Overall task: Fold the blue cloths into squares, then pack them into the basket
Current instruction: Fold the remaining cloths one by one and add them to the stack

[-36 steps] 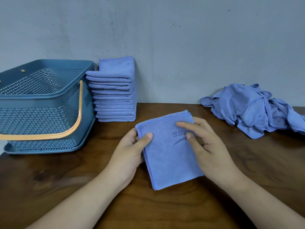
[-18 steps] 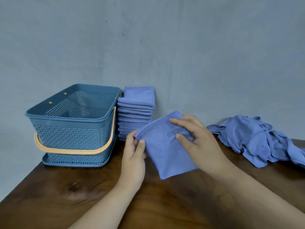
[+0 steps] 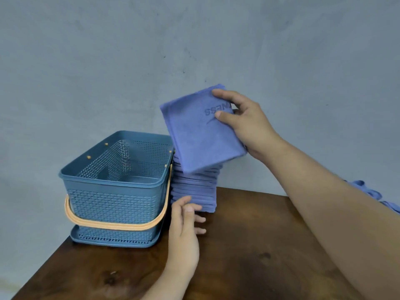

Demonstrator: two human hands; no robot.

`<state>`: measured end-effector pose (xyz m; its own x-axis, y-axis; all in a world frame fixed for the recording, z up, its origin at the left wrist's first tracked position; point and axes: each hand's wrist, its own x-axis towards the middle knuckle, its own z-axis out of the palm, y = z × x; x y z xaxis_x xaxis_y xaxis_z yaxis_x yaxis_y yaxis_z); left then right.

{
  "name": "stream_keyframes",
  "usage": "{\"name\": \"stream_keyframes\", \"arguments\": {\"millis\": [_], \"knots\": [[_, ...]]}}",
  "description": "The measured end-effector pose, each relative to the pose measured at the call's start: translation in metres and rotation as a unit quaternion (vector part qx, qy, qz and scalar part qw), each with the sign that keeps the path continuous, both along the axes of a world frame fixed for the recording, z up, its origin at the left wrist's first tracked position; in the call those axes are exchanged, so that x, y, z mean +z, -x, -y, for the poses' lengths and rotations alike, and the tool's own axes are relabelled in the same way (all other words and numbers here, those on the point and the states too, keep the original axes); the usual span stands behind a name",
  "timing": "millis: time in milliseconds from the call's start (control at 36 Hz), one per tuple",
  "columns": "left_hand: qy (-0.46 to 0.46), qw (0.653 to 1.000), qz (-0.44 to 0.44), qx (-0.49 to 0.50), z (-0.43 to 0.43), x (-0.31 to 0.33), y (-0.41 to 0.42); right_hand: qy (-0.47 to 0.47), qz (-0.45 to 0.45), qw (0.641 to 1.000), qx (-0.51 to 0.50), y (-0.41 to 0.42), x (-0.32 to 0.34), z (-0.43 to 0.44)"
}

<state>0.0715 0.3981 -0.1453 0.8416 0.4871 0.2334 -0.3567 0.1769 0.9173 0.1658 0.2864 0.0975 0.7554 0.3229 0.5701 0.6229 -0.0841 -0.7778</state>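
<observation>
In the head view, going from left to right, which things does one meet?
basket → stack of folded cloths → right hand, holding one folded cloth → crumpled cloths at the right edge.

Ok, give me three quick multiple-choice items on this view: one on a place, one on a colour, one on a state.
1. Relative to the blue perforated plastic basket, where is the stack of folded blue cloths?
A) inside it
B) beside it, on the brown wooden table
C) underneath it

2. What colour is the basket's curved handle?
A) orange
B) black
C) green

3. What state is the single folded blue cloth in?
A) lying flat on the table
B) gripped by the right hand, in the air above the stack
C) draped over the basket's rim

Answers:
1 B: the stack stands on the tabletop next to the basket's side.
2 A: the band is plainly orange.
3 B: thumb and fingers hold its edge, clear of the table.
</observation>
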Motion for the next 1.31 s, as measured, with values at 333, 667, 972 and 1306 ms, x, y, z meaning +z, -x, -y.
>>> {"name": "stream_keyframes", "arguments": {"millis": [333, 667, 972, 1306], "knots": [[-0.067, 0.996, -0.016, -0.056, -0.001, -0.007, -0.008, 0.029, -0.287, 0.952, -0.098, -0.123, -0.086, -0.033], [-0.079, 0.995, -0.021, -0.064, -0.004, -0.008, -0.008, 0.137, -0.217, 0.959, -0.124, -0.138, -0.076, -0.034], [-0.108, 0.991, -0.023, -0.079, -0.004, -0.006, -0.007, 0.149, -0.047, 0.969, -0.19, -0.08, -0.102, 0.018], [-0.241, 0.966, -0.038, -0.087, -0.012, -0.013, -0.002, 0.204, -0.046, 0.963, -0.171, 0.068, -0.228, 0.194]]}}
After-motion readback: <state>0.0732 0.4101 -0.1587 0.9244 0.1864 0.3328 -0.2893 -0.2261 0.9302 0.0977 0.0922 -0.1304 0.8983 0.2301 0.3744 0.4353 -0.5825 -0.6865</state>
